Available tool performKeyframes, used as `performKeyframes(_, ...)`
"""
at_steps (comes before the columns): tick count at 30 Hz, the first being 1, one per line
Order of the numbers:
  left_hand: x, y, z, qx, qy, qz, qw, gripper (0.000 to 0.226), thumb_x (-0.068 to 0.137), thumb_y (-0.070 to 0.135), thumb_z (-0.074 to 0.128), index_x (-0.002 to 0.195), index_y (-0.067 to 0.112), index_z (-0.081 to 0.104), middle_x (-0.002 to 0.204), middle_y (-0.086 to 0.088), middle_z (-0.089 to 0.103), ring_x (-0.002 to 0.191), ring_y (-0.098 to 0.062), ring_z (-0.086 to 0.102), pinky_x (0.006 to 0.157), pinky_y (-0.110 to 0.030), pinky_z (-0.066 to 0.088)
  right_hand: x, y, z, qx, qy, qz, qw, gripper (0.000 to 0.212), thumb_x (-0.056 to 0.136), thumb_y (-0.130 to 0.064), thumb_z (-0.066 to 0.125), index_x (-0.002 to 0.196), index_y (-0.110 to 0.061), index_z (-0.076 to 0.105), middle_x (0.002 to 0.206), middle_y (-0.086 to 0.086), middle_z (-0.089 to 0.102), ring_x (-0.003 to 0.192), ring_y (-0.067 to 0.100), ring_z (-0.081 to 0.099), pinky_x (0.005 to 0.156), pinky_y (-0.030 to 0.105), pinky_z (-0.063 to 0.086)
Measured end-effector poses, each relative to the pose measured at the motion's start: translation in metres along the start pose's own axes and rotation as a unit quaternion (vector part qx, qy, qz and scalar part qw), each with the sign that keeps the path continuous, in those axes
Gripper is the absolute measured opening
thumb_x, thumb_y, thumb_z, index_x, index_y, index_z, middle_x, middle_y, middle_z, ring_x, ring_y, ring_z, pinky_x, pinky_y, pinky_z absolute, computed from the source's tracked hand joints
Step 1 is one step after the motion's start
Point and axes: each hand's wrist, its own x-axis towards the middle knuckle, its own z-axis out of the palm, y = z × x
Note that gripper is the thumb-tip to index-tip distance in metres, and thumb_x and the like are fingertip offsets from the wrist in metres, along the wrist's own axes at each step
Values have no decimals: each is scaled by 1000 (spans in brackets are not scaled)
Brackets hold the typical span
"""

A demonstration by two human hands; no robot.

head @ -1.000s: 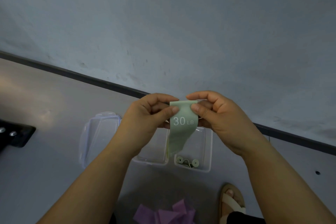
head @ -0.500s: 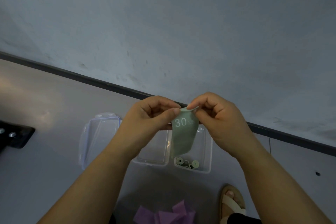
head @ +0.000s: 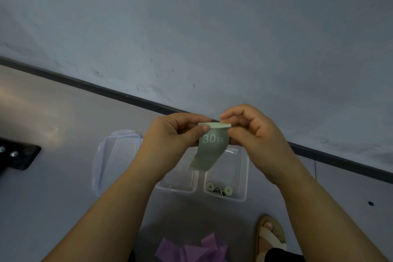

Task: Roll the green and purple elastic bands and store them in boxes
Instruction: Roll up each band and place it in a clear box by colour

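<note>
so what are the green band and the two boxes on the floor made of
The green band: thin, matte sheet, probably latex or rubber; it hangs limp and folds over at the top. The boxes: clear, glossy rigid plastic by the look; the floor shows through their walls.

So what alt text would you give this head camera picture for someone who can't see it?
Left hand and right hand pinch the folded top of a green band marked 30 LB, held up over two clear boxes on the floor. The right box holds a rolled green band; purple bands lie nearer the person.
</note>
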Motion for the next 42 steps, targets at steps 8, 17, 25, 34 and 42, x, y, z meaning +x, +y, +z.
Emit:
performKeyframes(8,0,-3,0,71,24,44,996,21,82,11,67,85,31,73,85,0,74,85,-23,69,81,-42,57,3,1,5,22,10,32,999,33,61,-53,59,86,-33,67,87,-16,71,86,1,66,82,22,54)
performKeyframes(17,0,-1,1,16,17,33,999,18,82,4,65,83,21,71,80,-5,73,77,-19,71,69,-26,58,6,1,6,65,29,27,997,13,69,-32,63,78,-24,68,72,-11,72,69,5,68,63,14,53)
performKeyframes(25,0,-3,1,-10,1,22,1000,16,82,2,64,87,15,71,74,-5,73,74,-17,70,70,-29,59,6,2,5,108,16,61,992,21,61,-33,67,81,-26,70,82,0,74,81,16,70,76,29,58)
performKeyframes(34,1,-4,-1,-18,0,5,1000,24,80,-6,63,81,17,71,76,2,73,77,-15,68,75,-27,58,6,4,7,114,20,51,992,15,57,-28,70,72,-31,73,79,-1,73,83,16,69,79,34,58)
performKeyframes(42,1,-2,1,-57,7,-16,998,18,71,8,71,87,16,70,76,0,73,75,-14,70,67,-23,57,4,2,5,80,27,34,996,16,68,-19,72,79,-30,71,78,-3,72,78,11,67,74,25,58)
